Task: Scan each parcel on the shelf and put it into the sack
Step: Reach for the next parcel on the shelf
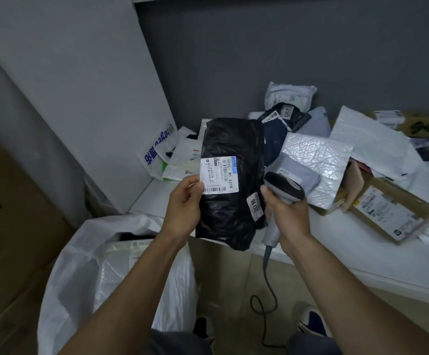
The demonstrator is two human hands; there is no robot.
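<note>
Head view: the left hand [182, 202] pinches the black parcel [231, 149] by its left edge, thumb curled onto the corner of the white label [219, 175], the other fingers hidden behind the plastic. The parcel is held up nearly upright, label facing the camera, over the shelf's [349, 254] front edge, just right of the sack [75, 278] and above it. A small numbered tag [255, 206] sits on the parcel's lower right.

The right hand [286, 217] has its fingers wrapped round the grey scanner's [282, 187] handle. The scanner's head is just beside the parcel's right edge, close to that tag. Its cable [267, 288] loops down toward the floor.

The white sack stands open at lower left under the left forearm, with a pale parcel [123, 252] visible inside. Behind the hands, the pile [285, 116] is spread across the shelf, with a silver mailer [315, 160] and a brown box [395, 211] to the right.
</note>
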